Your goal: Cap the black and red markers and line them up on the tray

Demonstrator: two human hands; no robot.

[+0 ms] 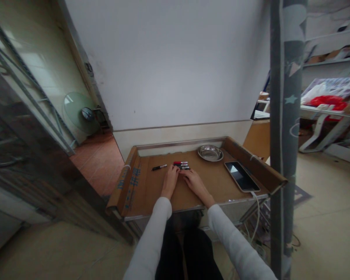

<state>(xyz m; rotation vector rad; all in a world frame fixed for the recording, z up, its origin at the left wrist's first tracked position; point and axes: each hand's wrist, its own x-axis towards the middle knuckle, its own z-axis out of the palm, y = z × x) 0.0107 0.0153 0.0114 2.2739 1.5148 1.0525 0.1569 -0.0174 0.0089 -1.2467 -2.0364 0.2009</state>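
Observation:
Several marker pens lie side by side in a small row on the cardboard-lined table, a red marker (180, 162) farthest from me and dark markers (183, 167) nearer. My left hand (171, 179) is at the left ends of the row, its fingers bent in and closed on the near marker. From the right, my right hand (195, 182) reaches the same near marker with curled fingers, which partly hide it. Apart from the row, to the left of my left hand, lies a single black marker (159, 167) with a pale label.
A round metal dish (210, 153) stands at the table's back right. In front of it lies a phone (241, 177) with a white cable (257, 217) hanging off the edge. Raised cardboard sides (253, 165) border the table, and a patterned grey post (291, 116) rises at right.

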